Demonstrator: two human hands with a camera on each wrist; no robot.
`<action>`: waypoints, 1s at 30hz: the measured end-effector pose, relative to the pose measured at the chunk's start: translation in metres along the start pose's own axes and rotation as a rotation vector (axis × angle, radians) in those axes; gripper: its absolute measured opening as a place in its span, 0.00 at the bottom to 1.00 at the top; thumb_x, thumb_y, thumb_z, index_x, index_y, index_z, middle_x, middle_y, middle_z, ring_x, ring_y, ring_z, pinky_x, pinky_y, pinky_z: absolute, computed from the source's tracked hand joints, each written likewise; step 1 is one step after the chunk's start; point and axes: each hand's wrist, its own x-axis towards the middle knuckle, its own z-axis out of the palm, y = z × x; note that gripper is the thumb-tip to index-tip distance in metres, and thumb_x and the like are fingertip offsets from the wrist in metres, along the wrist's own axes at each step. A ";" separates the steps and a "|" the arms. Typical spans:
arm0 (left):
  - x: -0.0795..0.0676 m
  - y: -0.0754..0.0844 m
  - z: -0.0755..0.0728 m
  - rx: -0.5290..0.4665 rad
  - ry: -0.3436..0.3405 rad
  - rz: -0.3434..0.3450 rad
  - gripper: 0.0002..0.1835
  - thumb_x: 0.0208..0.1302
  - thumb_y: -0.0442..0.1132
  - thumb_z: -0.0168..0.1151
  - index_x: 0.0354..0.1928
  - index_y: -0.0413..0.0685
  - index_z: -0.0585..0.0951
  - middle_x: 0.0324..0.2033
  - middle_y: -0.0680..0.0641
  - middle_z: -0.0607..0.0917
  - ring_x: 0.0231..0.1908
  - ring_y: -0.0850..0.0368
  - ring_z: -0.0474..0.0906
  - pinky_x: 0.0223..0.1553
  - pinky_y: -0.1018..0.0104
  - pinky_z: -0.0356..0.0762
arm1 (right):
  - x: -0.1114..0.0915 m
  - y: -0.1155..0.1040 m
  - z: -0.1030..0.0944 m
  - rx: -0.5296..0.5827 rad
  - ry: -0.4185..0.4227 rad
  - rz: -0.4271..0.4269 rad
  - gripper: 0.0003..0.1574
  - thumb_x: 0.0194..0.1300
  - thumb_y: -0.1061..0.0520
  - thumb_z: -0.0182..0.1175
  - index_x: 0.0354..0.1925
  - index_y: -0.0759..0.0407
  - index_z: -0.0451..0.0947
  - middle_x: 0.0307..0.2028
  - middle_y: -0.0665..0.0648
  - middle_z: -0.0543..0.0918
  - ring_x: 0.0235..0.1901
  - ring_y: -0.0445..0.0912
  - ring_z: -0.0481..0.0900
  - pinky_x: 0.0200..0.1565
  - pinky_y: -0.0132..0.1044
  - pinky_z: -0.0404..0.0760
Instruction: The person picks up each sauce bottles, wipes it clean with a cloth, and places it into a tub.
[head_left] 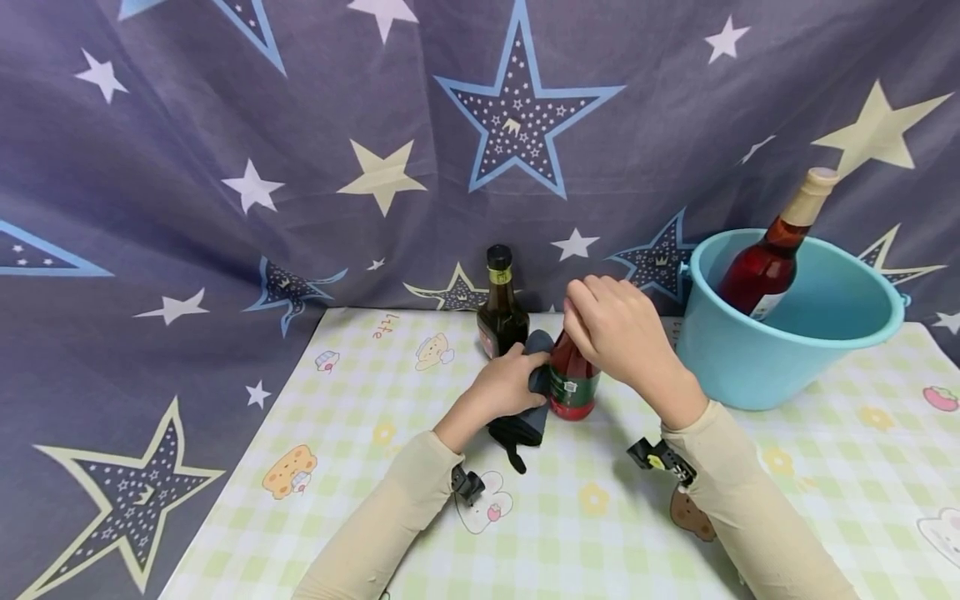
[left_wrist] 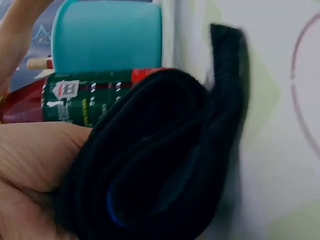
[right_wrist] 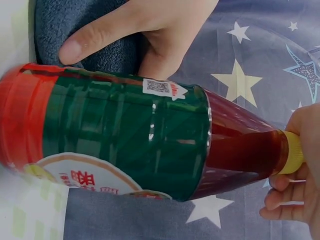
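A bottle of red sauce [head_left: 573, 387] with a green label stands upright on the table in the head view. My right hand [head_left: 617, 325] grips its top, with fingers around the yellow cap [right_wrist: 292, 152] in the right wrist view. Just left of this bottle, my left hand [head_left: 506, 385] holds a rolled dark blue cloth [head_left: 531, 427], thumb on the near side. The left wrist view shows the end of the roll [left_wrist: 150, 165] close up, its layers coiled and one strip sticking out. The cloth is right beside the bottle's label.
Behind the left hand stands a dark bottle [head_left: 502, 321] with a black cap. At the right, a light blue bucket [head_left: 750, 367] contains a red bottle [head_left: 761, 267] leaning to the right. A checked tablecloth [head_left: 360, 517] covers the table; a starry curtain [head_left: 300, 108] hangs behind.
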 end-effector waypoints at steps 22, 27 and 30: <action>-0.046 -0.014 -0.081 -0.227 0.216 0.059 0.32 0.63 0.44 0.74 0.68 0.66 0.76 0.67 0.40 0.73 0.63 0.41 0.75 0.60 0.43 0.74 | 0.021 -0.031 -0.005 -0.436 -0.065 0.113 0.23 0.67 0.55 0.66 0.20 0.62 0.69 0.14 0.58 0.68 0.16 0.55 0.72 0.23 0.43 0.68; -0.048 -0.022 -0.088 -0.275 0.254 0.103 0.32 0.63 0.44 0.74 0.68 0.64 0.77 0.67 0.41 0.74 0.63 0.41 0.74 0.61 0.43 0.73 | 0.027 -0.015 -0.002 -0.336 -0.121 -0.026 0.21 0.68 0.56 0.65 0.24 0.63 0.69 0.16 0.58 0.68 0.16 0.52 0.67 0.23 0.41 0.65; -0.049 -0.023 -0.089 -0.317 0.269 0.114 0.32 0.63 0.44 0.74 0.69 0.63 0.76 0.66 0.41 0.75 0.58 0.42 0.75 0.58 0.45 0.73 | 0.029 -0.007 -0.003 -0.243 -0.170 -0.101 0.17 0.69 0.57 0.64 0.27 0.63 0.69 0.19 0.58 0.69 0.18 0.51 0.65 0.24 0.40 0.64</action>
